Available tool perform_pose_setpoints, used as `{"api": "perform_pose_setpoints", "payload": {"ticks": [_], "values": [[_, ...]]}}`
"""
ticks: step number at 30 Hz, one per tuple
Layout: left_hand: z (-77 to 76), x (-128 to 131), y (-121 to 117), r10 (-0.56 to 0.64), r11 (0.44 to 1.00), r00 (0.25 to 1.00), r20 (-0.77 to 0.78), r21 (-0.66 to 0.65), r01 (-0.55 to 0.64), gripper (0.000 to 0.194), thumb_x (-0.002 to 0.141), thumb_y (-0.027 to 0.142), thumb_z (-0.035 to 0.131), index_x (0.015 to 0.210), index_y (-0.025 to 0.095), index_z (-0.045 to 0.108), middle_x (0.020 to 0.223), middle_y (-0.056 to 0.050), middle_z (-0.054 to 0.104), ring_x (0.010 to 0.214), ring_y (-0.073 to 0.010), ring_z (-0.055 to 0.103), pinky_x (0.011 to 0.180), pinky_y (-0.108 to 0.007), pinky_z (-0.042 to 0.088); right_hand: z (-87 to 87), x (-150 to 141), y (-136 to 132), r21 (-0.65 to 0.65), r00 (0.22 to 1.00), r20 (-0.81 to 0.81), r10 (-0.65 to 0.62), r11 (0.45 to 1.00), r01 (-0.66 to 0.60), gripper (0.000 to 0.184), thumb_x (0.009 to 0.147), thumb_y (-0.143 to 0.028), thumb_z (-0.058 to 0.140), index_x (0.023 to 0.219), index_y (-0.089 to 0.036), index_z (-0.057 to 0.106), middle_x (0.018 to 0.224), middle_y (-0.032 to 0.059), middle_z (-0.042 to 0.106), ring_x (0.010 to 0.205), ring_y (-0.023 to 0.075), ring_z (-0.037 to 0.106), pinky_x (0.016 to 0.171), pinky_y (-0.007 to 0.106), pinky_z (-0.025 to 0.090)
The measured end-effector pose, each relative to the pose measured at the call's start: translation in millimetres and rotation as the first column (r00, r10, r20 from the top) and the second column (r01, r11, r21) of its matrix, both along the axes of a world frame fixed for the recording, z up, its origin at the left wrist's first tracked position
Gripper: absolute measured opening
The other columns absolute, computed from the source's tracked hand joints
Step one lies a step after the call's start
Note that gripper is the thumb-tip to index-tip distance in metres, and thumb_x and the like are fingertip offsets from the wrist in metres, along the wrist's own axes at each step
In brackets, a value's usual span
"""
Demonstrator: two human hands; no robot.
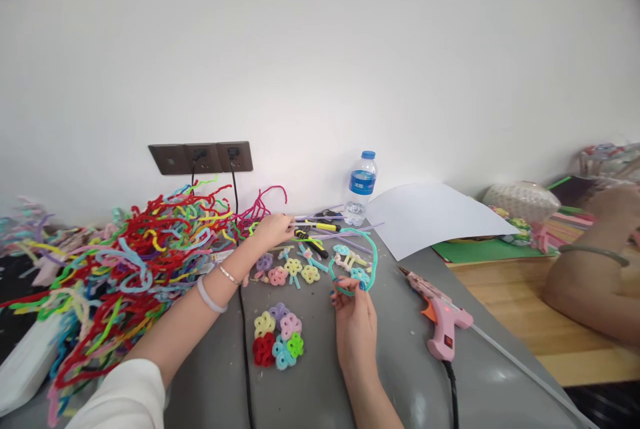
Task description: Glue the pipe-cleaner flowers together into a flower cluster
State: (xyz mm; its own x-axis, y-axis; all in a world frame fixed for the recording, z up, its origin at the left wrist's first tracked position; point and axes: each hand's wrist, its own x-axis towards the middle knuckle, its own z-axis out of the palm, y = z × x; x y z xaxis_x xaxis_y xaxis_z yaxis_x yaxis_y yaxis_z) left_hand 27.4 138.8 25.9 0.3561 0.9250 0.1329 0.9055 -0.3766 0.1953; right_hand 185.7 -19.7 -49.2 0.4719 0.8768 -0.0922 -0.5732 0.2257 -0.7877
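My right hand pinches a teal pipe cleaner that curves up in a large open loop. Farther off, my left hand reaches across to the pliers with black and yellow handles, its fingers closed at their far end. What those fingers grip is hidden. A second yellow-and-black handled tool lies just behind. Between my hands sit small pipe-cleaner flowers in pastel colours. Closer to me, a ring of joined flowers in several colours rests on the grey table.
A big heap of loose pipe cleaners covers the left side. Right of my hands lies a pink glue gun with its cord. A water bottle and white paper are by the wall. Another person's arm rests at far right.
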Motion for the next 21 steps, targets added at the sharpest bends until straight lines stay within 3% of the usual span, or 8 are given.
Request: {"api": "perform_pose_setpoints", "payload": {"ticks": [4, 9, 11, 13, 17, 19, 21], "values": [[27.7, 6, -8, -0.049, 0.99, 0.966, 0.256, 0.14, 0.013, 0.012, 0.087, 0.02, 0.06, 0.098, 0.017, 0.062, 0.063, 0.004, 0.057, 0.063, -0.0147, 0.059, 0.062, -0.024, 0.042, 0.0, -1, 0, 0.011, 1.0, 0.005, -0.003, 1.0, 0.003, 0.034, 0.079, -0.054, 0.07, 0.076, -0.02, 0.064, 0.086, 0.0014, 0.063, 0.065, 0.013, 0.053, 0.061, 0.028, 0.04], [66.8, 9, -23, -0.147, 0.96, 0.835, 0.53, 0.281, -0.009, 0.01, 0.094, 0.021, 0.045, 0.104, 0.024, 0.044, 0.058, 0.01, 0.038, 0.048, -0.0103, 0.04, 0.053, -0.021, 0.032, 2.8, 0, -2, 0.014, 1.0, 0.02, 0.007, 1.0, -0.007, 0.034, 0.078, -0.055, 0.069, 0.077, -0.021, 0.064, 0.081, 0.0007, 0.062, 0.068, 0.0146, 0.054, 0.063, 0.029, 0.041], [75.3, 9, -28, -0.298, 0.94, 0.59, 0.751, 0.337, 0.046, 0.009, 0.093, 0.021, 0.05, 0.097, 0.025, 0.043, 0.058, 0.01, 0.036, 0.047, -0.0095, 0.036, 0.051, -0.021, 0.029, 4.6, 1, -3, 0.013, 1.0, 0.027, 0.011, 1.0, -0.011, 0.035, 0.078, -0.056, 0.069, 0.077, -0.021, 0.063, 0.079, 0.0004, 0.061, 0.068, 0.0149, 0.053, 0.063, 0.029, 0.041], [79.9, 9, -34, -0.343, 0.938, 0.311, 0.886, 0.339, 0.069, 0.013, 0.092, 0.022, 0.055, 0.092, 0.025, 0.042, 0.058, 0.01, 0.035, 0.047, -0.0087, 0.034, 0.05, -0.02, 0.026, 6.6, 1, -3, 0.011, 0.999, 0.037, 0.019, 1.0, -0.02, 0.035, 0.078, -0.056, 0.068, 0.077, -0.021, 0.062, 0.078, 0.0003, 0.06, 0.068, 0.0151, 0.052, 0.063, 0.029, 0.041], [83.7, 13, -58, -0.213, 0.973, -0.149, 0.966, 0.223, 0.061, 0.018, 0.089, 0.019, 0.06, 0.084, 0.024, 0.043, 0.056, 0.011, 0.03, 0.045, -0.0063, 0.029, 0.05, -0.018, 0.028, 14.9, 2, -6, 0.003, 0.995, 0.064, 0.071, 0.997, -0.071, 0.034, 0.078, -0.055, 0.07, 0.077, -0.021, 0.065, 0.066, -0.0031, 0.049, 0.061, 0.0136, 0.044, 0.058, 0.027, 0.036], [82.2, 14, -74, -0.122, 0.985, -0.249, 0.961, 0.147, 0.085, 0.019, 0.088, 0.017, 0.059, 0.081, 0.024, 0.042, 0.055, 0.011, 0.031, 0.044, -0.0059, 0.028, 0.049, -0.017, 0.029, 23.6, 1, -7, 0.014, 0.986, 0.086, 0.142, 0.99, -0.143, 0.037, 0.078, -0.057, 0.07, 0.081, -0.02, 0.068, 0.06, -0.0054, 0.041, 0.056, 0.0126, 0.037, 0.056, 0.027, 0.034], [76.2, 14, -91, -0.032, 0.991, -0.282, 0.959, 0.068, 0.119, 0.019, 0.086, 0.017, 0.058, 0.079, 0.023, 0.041, 0.052, 0.011, 0.03, 0.042, -0.0058, 0.027, 0.048, -0.017, 0.029, 35.6, -2, -8, 0.07, 0.961, 0.118, 0.249, 0.963, -0.259, 0.043, 0.076, -0.062, 0.07, 0.086, -0.02, 0.069, 0.057, -0.0072, 0.035, 0.053, 0.0119, 0.031, 0.054, 0.028, 0.031]]}}
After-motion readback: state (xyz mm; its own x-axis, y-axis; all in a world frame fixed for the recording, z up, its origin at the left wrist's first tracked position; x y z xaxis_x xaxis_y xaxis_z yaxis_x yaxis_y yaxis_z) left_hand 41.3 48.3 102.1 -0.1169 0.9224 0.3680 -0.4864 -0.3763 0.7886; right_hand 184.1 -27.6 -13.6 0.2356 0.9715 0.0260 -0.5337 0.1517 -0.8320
